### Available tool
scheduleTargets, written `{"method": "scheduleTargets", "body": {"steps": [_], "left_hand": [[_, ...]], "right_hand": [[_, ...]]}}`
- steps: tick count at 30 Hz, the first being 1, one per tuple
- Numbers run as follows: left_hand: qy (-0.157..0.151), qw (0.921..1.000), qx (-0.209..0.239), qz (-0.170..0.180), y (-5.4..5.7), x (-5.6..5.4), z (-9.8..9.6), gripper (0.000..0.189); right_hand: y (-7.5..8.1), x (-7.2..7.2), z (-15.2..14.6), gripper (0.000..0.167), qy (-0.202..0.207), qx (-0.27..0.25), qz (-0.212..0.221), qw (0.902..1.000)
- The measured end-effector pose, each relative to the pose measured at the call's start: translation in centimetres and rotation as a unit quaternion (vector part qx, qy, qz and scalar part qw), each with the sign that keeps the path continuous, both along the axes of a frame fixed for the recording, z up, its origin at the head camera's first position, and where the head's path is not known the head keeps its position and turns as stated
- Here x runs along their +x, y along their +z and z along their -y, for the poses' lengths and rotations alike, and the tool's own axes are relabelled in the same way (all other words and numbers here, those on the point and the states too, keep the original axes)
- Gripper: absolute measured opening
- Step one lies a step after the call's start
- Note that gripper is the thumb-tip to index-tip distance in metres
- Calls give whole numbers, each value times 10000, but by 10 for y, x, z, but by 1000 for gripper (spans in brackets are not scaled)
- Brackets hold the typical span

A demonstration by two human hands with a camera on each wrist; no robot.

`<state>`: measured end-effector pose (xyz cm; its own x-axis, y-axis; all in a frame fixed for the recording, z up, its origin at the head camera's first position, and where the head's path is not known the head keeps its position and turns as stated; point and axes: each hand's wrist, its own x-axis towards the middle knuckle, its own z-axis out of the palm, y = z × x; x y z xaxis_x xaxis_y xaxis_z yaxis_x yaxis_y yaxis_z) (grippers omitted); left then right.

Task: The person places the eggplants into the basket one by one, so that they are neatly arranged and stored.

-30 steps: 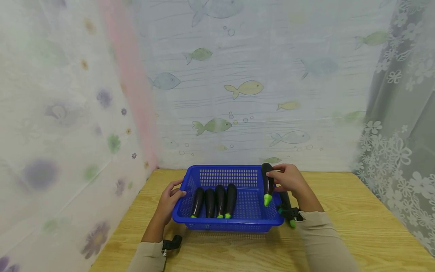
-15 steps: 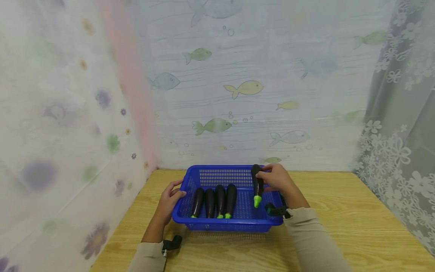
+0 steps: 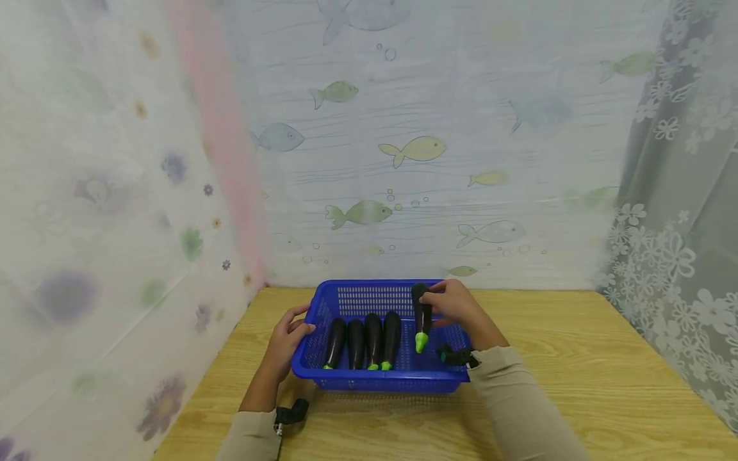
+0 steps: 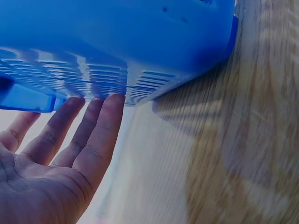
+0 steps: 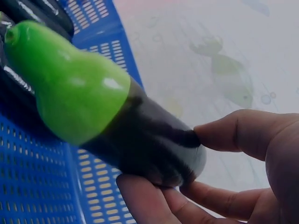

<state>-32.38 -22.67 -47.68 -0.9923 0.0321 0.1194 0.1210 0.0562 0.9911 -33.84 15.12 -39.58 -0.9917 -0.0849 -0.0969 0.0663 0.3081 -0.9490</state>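
Note:
My right hand [image 3: 459,305] pinches a dark eggplant [image 3: 423,315] between thumb and fingers, over the right half of the blue basket [image 3: 380,384]. Its bright green cap [image 5: 74,88] points down toward the near side. In the right wrist view, the thumb presses one side of the body and fingertips support the other. Several more eggplants [image 3: 356,346] lie side by side in the basket's left half, caps toward me. My left hand [image 3: 284,339] holds the basket's left side, thumb on the rim. The left wrist view shows its fingers [image 4: 100,135] against the slotted outer wall.
The basket stands on a wood-grain table [image 3: 553,358], close to a fish-print curtain [image 3: 421,211] at the back. A flower-print sheet [image 3: 115,256] hangs along the left, and a lace curtain [image 3: 680,256] on the right. A dark camera mount [image 3: 291,413] sits on the left wrist.
My right hand has carried the eggplant left from the basket's right edge, farther over its inside. Another eggplant, seen earlier on the table at right, is now hidden. The left hand stays put.

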Motion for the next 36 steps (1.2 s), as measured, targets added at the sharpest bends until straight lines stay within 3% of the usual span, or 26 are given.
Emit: {"method": "scheduleTargets", "body": {"steps": [7, 15, 22, 30, 36], "left_hand": [[-44, 10000, 2, 9, 1, 0, 0, 50], [-77, 10000, -33, 35, 1, 1, -1, 52], [-65, 10000, -38, 32, 1, 0, -1, 51], [-93, 9999, 9, 41, 1, 0, -1, 52], [-87, 9999, -20, 50, 1, 0, 0, 53]], "right_hand": [[-5, -3, 7, 53, 117, -237, 281, 9993], [-19, -10, 14, 45, 179, 213, 543, 9981], [-29, -10, 17, 27, 138, 547, 636, 9964], [-30, -8, 19, 50, 174, 506, 781, 9955], [-32, -11, 19, 50, 255, 524, 847, 9947]]}}
